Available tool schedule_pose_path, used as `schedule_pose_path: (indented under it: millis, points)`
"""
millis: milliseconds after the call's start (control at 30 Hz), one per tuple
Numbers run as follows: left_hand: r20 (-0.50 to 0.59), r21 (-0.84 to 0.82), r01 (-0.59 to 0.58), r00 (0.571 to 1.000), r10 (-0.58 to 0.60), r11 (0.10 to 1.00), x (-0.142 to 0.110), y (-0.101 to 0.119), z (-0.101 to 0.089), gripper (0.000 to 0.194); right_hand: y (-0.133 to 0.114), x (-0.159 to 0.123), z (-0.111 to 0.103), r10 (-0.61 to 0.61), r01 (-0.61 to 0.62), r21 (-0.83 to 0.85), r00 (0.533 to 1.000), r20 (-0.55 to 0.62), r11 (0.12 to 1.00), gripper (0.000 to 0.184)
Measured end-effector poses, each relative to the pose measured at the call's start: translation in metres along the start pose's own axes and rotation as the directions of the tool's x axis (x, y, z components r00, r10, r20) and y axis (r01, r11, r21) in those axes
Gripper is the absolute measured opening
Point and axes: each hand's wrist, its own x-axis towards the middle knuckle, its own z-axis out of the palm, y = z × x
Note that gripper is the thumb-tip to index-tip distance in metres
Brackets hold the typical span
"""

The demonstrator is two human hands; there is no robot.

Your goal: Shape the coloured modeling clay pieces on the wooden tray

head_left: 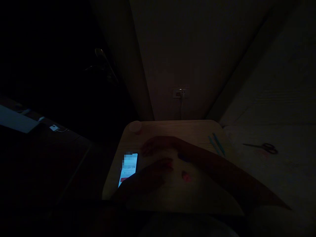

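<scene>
The light is very dim and both hands are dark shapes over a small wooden table (pixel 197 128). My left hand (pixel 154 171) reaches in from the lower left, its fingers drawn together near a small reddish spot that I cannot make out. Just beyond it, my right hand (pixel 156 144) stretches leftward across the tabletop; shadow hides how its fingers are set. A lit phone (pixel 128 166) lies left of my left hand, partly covered by that arm. To the right of the hand is a small pink piece (pixel 187 177). A dark object (pixel 184 157) lies beside my right forearm.
A round pale object (pixel 135 126) stands at the table's far left corner. Two teal pen-like sticks (pixel 218 144) lie near the right edge. Scissors (pixel 265 147) rest on the pale surface at right. A wall socket (pixel 181 92) with a plugged-in cable is behind the table.
</scene>
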Motion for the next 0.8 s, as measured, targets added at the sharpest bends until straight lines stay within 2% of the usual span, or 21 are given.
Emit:
schedule_pose_path:
  millis: [67,100,133,167,200,233,300,333,367,400,467,500,533,567,600,633,700,733,767,800]
  points:
    - [0.006,-0.023,0.013,1.000,-0.013,1.000,-0.001,0.002,-0.001,0.060,-0.004,-0.011,-0.032,-0.075,0.074,-0.012,0.982,-0.172,0.997,0.024]
    - [0.009,-0.029,0.018,1.000,-0.017,0.999,-0.002,0.002,-0.001,0.060,-0.008,-0.018,-0.051,-0.137,0.132,-0.039,0.941,-0.308,0.991,0.022]
    - [0.009,-0.031,0.019,1.000,-0.018,0.999,-0.002,0.001,-0.002,0.060,-0.013,-0.026,-0.071,-0.244,0.211,-0.124,0.800,-0.548,0.970,0.018]
    - [0.006,-0.033,0.015,1.000,-0.015,0.999,-0.001,0.000,-0.001,0.060,-0.018,-0.034,-0.089,-0.304,0.233,-0.200,0.641,-0.705,0.952,0.018]
    - [-0.002,-0.033,0.008,1.000,-0.008,0.999,-0.001,-0.001,-0.001,0.059,-0.023,-0.042,-0.105,-0.333,0.240,-0.240,0.512,-0.792,0.940,0.018]
    - [-0.015,-0.031,0.001,1.000,-0.001,1.000,0.000,-0.002,-0.001,0.058,-0.027,-0.050,-0.118,-0.334,0.243,-0.245,0.468,-0.818,0.939,0.017]
    - [-0.031,-0.025,-0.013,0.999,0.012,1.000,0.002,-0.004,0.001,0.054,-0.032,-0.061,-0.129,-0.330,0.246,-0.242,0.439,-0.835,0.939,0.013]
    - [-0.032,-0.022,-0.018,0.999,0.018,1.000,0.003,-0.006,0.002,0.052,-0.033,-0.064,-0.129,-0.327,0.249,-0.235,0.445,-0.834,0.940,0.012]
    - [-0.025,-0.021,-0.026,0.999,0.025,0.999,0.004,-0.007,0.002,0.051,-0.032,-0.067,-0.125,-0.314,0.254,-0.213,0.485,-0.816,0.944,0.011]
    - [-0.017,-0.022,-0.031,0.999,0.030,0.999,0.005,-0.009,0.003,0.050,-0.031,-0.068,-0.118,-0.294,0.252,-0.180,0.545,-0.785,0.951,0.011]
    - [-0.009,-0.026,-0.031,0.999,0.031,0.999,0.005,-0.011,0.004,0.050,-0.026,-0.067,-0.101,-0.203,0.211,-0.063,0.757,-0.621,0.976,0.014]
    - [-0.009,-0.027,-0.029,1.000,0.029,0.999,0.005,-0.013,0.004,0.050,-0.023,-0.066,-0.093,-0.141,0.153,-0.021,0.837,-0.529,0.988,0.016]
    - [-0.011,-0.028,-0.028,1.000,0.028,0.999,0.005,-0.014,0.005,0.049,-0.021,-0.065,-0.087,-0.087,0.096,-0.003,0.882,-0.464,0.995,0.018]
    - [-0.012,-0.026,-0.029,1.000,0.029,0.999,0.006,-0.014,0.005,0.049,-0.018,-0.063,-0.082,-0.062,0.067,-0.004,0.893,-0.445,0.998,0.019]
    - [-0.013,-0.022,-0.032,0.999,0.032,0.999,0.006,-0.014,0.005,0.048,-0.017,-0.062,-0.080,-0.074,0.064,-0.037,0.874,-0.481,0.997,0.017]
    - [-0.015,-0.012,-0.037,0.999,0.037,0.999,0.007,-0.014,0.005,0.048,-0.017,-0.063,-0.081,-0.119,0.077,-0.099,0.824,-0.554,0.992,0.015]
    - [-0.039,0.021,-0.039,0.998,0.040,0.999,0.011,-0.013,0.006,0.044,-0.020,-0.068,-0.086,-0.271,0.083,-0.288,0.650,-0.710,0.954,0.009]
    - [-0.062,0.042,-0.031,0.997,0.034,0.999,0.013,-0.012,0.005,0.040,-0.022,-0.074,-0.089,-0.337,0.043,-0.383,0.572,-0.748,0.923,0.008]
    - [-0.090,0.061,-0.019,0.996,0.025,0.998,0.016,-0.010,0.005,0.036,-0.025,-0.083,-0.092,-0.389,0.000,-0.459,0.532,-0.752,0.888,0.009]
    - [-0.116,0.075,-0.005,0.993,0.014,0.997,0.019,-0.009,0.004,0.032,-0.028,-0.095,-0.093,-0.423,-0.044,-0.522,0.530,-0.735,0.852,0.011]
